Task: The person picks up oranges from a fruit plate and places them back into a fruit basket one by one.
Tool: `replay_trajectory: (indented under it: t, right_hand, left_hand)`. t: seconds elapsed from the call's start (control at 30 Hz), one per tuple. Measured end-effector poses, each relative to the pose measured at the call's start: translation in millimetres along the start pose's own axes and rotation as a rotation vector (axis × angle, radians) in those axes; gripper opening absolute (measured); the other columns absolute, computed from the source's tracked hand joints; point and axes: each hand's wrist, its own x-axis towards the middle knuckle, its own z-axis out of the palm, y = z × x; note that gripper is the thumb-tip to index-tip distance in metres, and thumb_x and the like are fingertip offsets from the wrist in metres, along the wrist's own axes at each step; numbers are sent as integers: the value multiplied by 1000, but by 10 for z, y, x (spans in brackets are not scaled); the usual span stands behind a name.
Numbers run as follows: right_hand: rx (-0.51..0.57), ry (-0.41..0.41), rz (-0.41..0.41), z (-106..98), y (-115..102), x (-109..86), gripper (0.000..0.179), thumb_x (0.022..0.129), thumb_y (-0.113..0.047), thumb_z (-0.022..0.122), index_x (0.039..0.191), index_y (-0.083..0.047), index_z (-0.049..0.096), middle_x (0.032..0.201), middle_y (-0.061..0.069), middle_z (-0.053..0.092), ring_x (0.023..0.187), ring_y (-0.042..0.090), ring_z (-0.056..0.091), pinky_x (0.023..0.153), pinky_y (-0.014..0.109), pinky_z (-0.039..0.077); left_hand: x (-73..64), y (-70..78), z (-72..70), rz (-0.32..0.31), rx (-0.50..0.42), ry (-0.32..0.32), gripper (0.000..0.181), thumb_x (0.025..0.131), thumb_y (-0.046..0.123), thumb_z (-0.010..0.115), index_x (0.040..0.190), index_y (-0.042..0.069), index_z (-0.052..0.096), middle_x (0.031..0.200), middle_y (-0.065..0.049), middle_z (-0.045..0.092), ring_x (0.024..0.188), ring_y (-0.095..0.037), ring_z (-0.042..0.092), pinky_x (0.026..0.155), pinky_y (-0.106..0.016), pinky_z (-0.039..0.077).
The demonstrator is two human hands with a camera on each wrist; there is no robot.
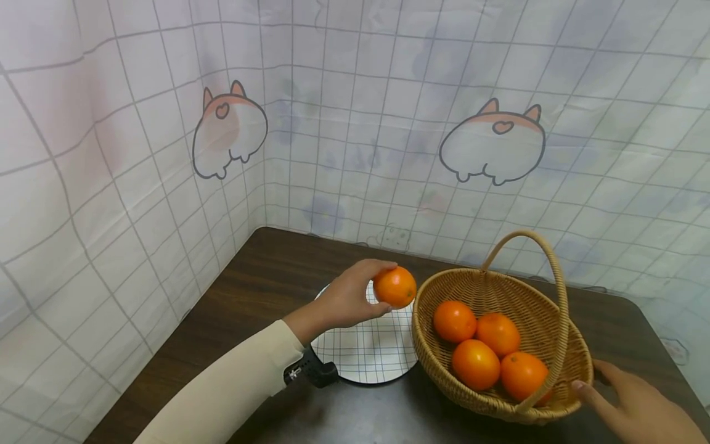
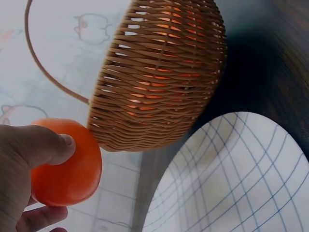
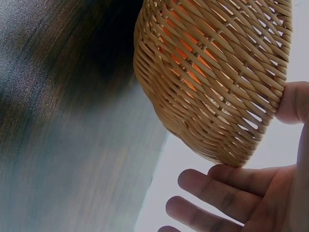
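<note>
My left hand [image 1: 349, 296] pinches an orange [image 1: 395, 287] between thumb and fingers, above the plate and close to the basket's left rim. In the left wrist view, the thumb presses across the held orange [image 2: 67, 164]. A wicker basket [image 1: 444, 376] with a tall arched handle [image 1: 560, 308] stands at the right with several oranges [image 1: 476, 365] in it. At the basket's right end, my right hand [image 1: 638, 394] holds the rim, thumb on the edge and index finger against the outside. Its other fingers [image 3: 207, 217] extend apart from the weave in the right wrist view.
A round white plate [image 1: 368, 354] with a blue grid pattern lies left of the basket on the dark wooden table [image 1: 266, 265]. Grid-patterned cloth [image 1: 355, 123] with cartoon animals hangs behind and to the left of the table. A black device [image 1: 313, 370] sits at my left wrist.
</note>
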Motion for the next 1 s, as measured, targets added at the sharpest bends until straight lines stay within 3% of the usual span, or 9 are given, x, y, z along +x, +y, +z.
replay_trajectory:
  t: [0.37, 1.0]
  right_hand:
    - [-5, -3, 7, -4, -4, -10, 81, 107, -56, 39, 136, 20, 46, 124, 41, 57, 104, 56, 60, 75, 66, 52]
    - [-12, -17, 19, -15, -15, -4, 85, 107, -58, 38, 137, 21, 44, 125, 43, 55, 104, 58, 60, 74, 67, 52]
  left_hand:
    - [16, 187, -84, 23, -44, 5, 73, 85, 24, 85, 149, 16, 50, 148, -1, 51, 131, -18, 50, 109, -39, 43]
    - [98, 492, 119, 144, -65, -107, 72, 89, 29, 81, 152, 18, 47, 147, 4, 51, 132, -10, 47, 110, -29, 40]
